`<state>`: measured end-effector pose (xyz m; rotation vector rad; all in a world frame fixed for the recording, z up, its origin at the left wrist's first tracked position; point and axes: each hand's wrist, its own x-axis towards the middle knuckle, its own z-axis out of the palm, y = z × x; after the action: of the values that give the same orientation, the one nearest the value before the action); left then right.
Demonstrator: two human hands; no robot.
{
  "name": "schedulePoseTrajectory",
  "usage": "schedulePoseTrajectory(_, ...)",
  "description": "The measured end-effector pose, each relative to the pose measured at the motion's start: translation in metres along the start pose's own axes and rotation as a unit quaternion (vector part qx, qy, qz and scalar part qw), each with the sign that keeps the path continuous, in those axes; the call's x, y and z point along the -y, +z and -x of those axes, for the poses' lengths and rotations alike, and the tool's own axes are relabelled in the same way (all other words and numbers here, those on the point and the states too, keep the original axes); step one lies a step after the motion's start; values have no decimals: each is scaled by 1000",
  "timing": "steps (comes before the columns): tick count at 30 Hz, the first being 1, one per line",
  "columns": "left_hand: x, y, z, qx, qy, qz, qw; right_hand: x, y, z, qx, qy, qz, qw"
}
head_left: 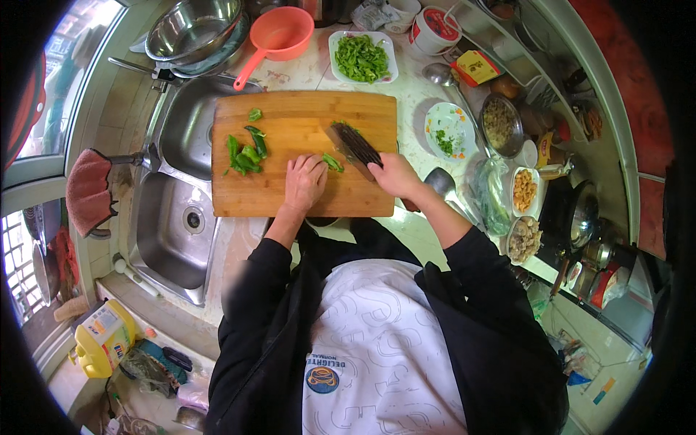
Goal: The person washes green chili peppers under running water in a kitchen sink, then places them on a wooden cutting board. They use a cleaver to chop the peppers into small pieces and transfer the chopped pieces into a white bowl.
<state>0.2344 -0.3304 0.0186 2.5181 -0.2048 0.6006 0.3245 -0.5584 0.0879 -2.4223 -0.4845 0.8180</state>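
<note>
My right hand point(398, 175) grips a kitchen knife point(356, 147) with a broad dark blade, held over the right part of a wooden cutting board point(304, 111). Some cut green bits show at the blade's far end. My left hand point(306, 182) rests on the board with fingers curled, just left of a green pepper piece point(332, 162); whether anything is under the fingers is hidden. Further left on the board lie several green pepper pieces point(244, 157), a darker green one point(258, 141) and a small piece point(255, 114) beyond them.
A double steel sink point(190, 239) adjoins the board's left side. Beyond the board stand a coral plastic ladle point(281, 33) and a white dish of sliced greens point(361, 57). To the right are a patterned plate point(450, 130), a spatula point(440, 182) and a plastic bag of vegetables point(489, 196).
</note>
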Motion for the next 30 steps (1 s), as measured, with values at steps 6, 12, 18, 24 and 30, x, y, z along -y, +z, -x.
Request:
schedulePoseTrajectory(6,1,3,5,25,-27,-20,999,56,18,37,-50,-102,203,973)
schedulePoseTrajectory(12,-1,0,3,45,-28,-17,998,42,36,25,-45,-108,220,968)
schedulePoseTrajectory(18,0,4,0,-12,-7,-12,1000,41,13,16,-50,-83,190,977)
schedulePoseTrajectory(24,2,7,8,13,-14,-21,1000,49,30,24,-5,-60,225,973)
schedulePoseTrajectory(30,3,-2,-3,18,-17,-56,998,20,22,8,-49,-5,82,995)
